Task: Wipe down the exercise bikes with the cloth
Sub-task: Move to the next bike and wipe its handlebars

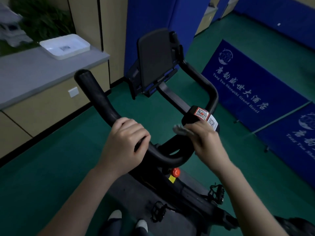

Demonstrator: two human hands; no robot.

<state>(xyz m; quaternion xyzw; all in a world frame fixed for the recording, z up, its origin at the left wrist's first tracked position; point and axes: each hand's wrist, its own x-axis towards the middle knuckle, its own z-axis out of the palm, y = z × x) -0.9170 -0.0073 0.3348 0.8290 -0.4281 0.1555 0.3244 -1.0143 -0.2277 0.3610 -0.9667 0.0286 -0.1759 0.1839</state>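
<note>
A black exercise bike (172, 191) stands in front of me, its curved handlebar (100, 97) running up to the left. My left hand (126, 140) is wrapped around the left handlebar grip. My right hand (206, 142) holds a small pale cloth (181, 131) pressed against the centre of the handlebar, just below a block bearing QR-code stickers (202, 114). Only a corner of the cloth shows past my fingers. A dark tablet holder (156, 60) rises at the front of the bike. Below it sit a red knob (175, 172) and two pedals (216, 193).
A grey counter (34, 72) with a white tray (65, 46) runs along the left wall. Blue mats with white hotel lettering (247, 92) lean on the right. Blue padded panels (150, 23) stand behind the bike. The floor (51, 159) is green. My feet (127, 222) show at the bottom.
</note>
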